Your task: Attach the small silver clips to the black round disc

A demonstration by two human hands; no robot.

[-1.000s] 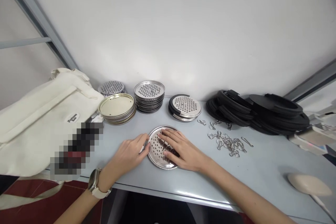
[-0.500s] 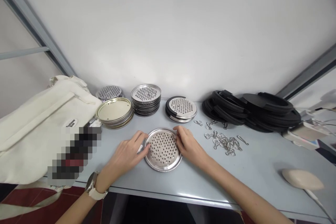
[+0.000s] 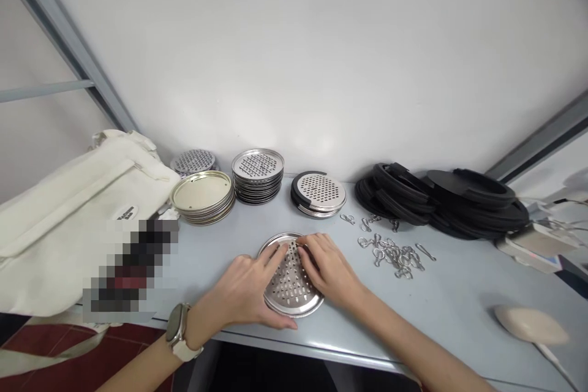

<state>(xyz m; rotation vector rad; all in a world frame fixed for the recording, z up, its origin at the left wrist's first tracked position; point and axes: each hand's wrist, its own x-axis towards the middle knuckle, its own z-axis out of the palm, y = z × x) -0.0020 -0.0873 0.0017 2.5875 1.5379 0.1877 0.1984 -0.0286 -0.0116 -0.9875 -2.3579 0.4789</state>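
Note:
A round metal grater disc [image 3: 290,285] with a raised rim lies on the grey table near its front edge. My left hand [image 3: 250,288], with a watch on the wrist, reaches over the disc's left side. Its fingertips press on the perforated face, while the thumb stretches along the near rim. From the right, my right hand [image 3: 331,266] has bent fingertips on the far right part of the same face, close to the left fingertips. Both hands partly cover the disc. Right of them lies a heap of small bent wire clips [image 3: 390,252].
Behind stand a stack of gold-coloured round lids [image 3: 201,191], a stack of grater discs [image 3: 258,165] and a disc with a black part-ring [image 3: 320,190]. Black rings [image 3: 395,193] are piled at right. A cream bag [image 3: 82,214] lies left, a beige mouse-like device [image 3: 530,323] right.
Both hands have shifted from the disc's sides inward onto its face. My left thumb has moved down to the near rim. The disc sits slightly lower and farther right in view.

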